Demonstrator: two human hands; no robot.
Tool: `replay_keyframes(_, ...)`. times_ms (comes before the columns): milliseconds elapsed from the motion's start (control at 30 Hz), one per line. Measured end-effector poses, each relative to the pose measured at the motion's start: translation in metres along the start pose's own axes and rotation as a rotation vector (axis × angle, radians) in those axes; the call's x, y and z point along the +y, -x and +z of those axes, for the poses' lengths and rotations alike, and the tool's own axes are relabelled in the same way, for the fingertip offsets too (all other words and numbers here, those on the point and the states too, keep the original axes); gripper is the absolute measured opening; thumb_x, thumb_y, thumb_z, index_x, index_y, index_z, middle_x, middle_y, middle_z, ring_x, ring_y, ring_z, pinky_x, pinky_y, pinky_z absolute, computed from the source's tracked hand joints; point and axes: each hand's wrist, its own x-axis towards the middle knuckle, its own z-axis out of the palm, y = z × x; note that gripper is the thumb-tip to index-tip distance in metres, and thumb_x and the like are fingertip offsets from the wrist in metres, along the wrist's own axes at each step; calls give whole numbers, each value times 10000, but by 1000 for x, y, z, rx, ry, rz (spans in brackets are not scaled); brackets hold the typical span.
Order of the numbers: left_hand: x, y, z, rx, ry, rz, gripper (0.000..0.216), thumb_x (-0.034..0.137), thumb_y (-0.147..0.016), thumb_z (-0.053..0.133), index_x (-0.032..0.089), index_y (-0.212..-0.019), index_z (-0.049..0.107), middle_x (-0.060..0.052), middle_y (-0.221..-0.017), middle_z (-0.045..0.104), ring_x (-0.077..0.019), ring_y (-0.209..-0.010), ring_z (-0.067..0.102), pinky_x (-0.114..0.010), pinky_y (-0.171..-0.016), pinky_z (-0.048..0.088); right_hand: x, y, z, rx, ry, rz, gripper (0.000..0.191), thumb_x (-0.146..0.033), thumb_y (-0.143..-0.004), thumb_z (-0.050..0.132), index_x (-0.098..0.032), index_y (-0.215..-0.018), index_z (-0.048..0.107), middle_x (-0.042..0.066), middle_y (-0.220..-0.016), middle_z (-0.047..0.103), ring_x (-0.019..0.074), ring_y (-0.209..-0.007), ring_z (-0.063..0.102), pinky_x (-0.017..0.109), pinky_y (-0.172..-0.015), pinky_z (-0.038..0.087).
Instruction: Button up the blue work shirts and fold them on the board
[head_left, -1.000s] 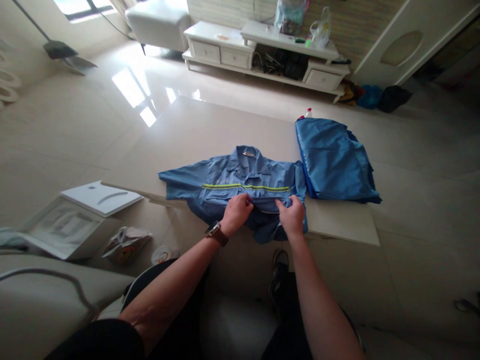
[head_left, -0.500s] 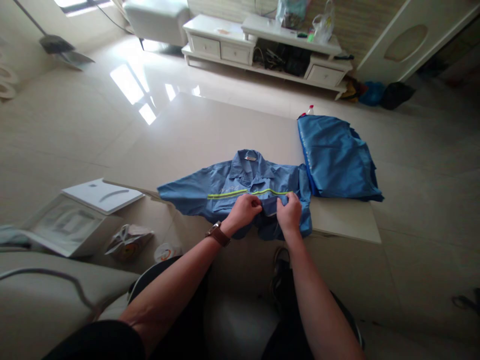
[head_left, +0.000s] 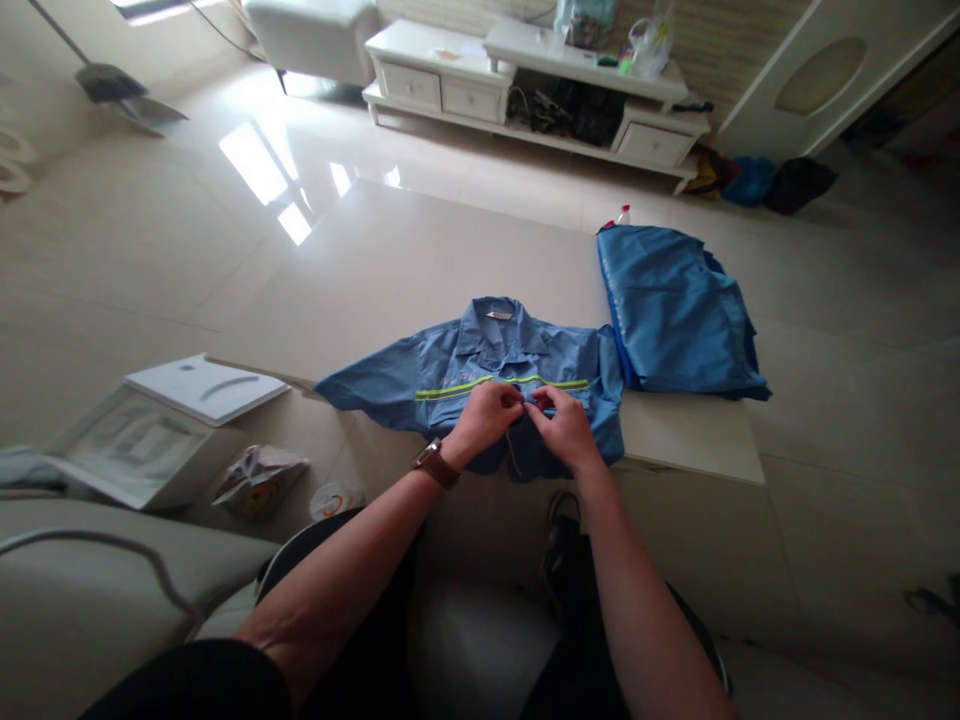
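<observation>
A blue work shirt [head_left: 457, 365] with a yellow reflective stripe lies spread, collar away from me, at the near edge of a low beige table [head_left: 420, 260]. Its left sleeve hangs past the table's left corner. My left hand [head_left: 484, 420], with a brown watch on its wrist, pinches the shirt's front just below the stripe. My right hand [head_left: 564, 428] is closed on the same middle strip of cloth, fingertips almost touching the left hand's.
A stack of folded blue cloth [head_left: 675, 310] lies on the table's right part, a small bottle [head_left: 619, 214] behind it. A white box with a loose lid [head_left: 202, 385] and wrappers sit on the floor at left. A white TV cabinet [head_left: 525, 95] stands beyond.
Both hands have moved up the shirt front toward the stripe and closer together; my right hand shifted left to the middle. The lower hem is drawn up.
</observation>
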Motion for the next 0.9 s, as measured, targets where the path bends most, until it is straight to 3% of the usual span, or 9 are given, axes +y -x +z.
replay_keyframes(233, -2, 0, 1, 0, -122, 33, 237, 126, -767, 618, 147, -909, 806, -35, -730, 723, -151, -696, 615, -250, -671, 444, -5, 3, -2, -86, -2, 36, 157, -306, -885, 541, -201, -824, 641, 31, -771, 640, 197, -733, 587, 307, -717, 432)
replay_keyframes(467, 2, 0, 0, -37, -121, 36, 224, 104, -773, 591, 122, -890, 782, -41, -717, 708, -147, -683, 596, -247, -665, 433, -1, 1, 2, -73, -43, -12, 148, -261, -883, 467, -206, -826, 592, 46, -844, 615, 207, -802, 585, 316, -760, 438)
replay_keyframes(900, -4, -1, 3, -94, -104, 16, 204, 94, -766, 570, 115, -816, 767, -12, -651, 669, -122, -627, 542, -231, -616, 377, 7, 4, 12, -49, 188, -31, 110, -213, -915, 446, -217, -881, 550, 77, -889, 612, 241, -857, 579, 337, -791, 437)
